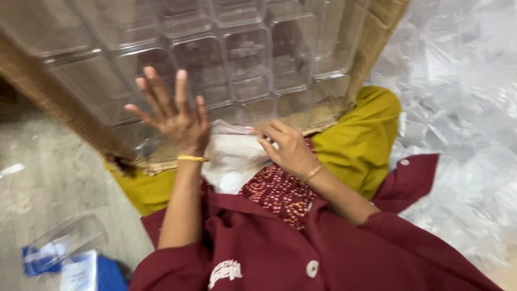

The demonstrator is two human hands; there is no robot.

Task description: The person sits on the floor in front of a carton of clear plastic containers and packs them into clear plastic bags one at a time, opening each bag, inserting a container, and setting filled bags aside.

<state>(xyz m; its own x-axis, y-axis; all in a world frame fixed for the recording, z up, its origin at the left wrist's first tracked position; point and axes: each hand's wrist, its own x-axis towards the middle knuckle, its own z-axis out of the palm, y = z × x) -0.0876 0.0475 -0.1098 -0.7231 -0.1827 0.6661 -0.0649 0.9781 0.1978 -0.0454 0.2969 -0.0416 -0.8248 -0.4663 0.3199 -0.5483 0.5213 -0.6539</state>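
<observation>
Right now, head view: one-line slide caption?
Left hand spread open against clear plastic compartment trays in a cardboard box; right hand pinching a white bag on the lap.

You've got two hands in view, left hand (173,116) and right hand (288,148), each with one gold bangle. One clear compartment tray (237,48), one white bag (234,156), one cardboard box (377,37).

L hand (175,116) is raised w/ palm facing away, fingers spread and straight, thumb out to the left; nothing in its grip. L forearm runs bare, near vertical, gold bangle at the wrist. R hand (288,148) is lower, fingers curled inward, knuckles up, wrist bent; R forearm angles down-right into a maroon sleeve.
</observation>
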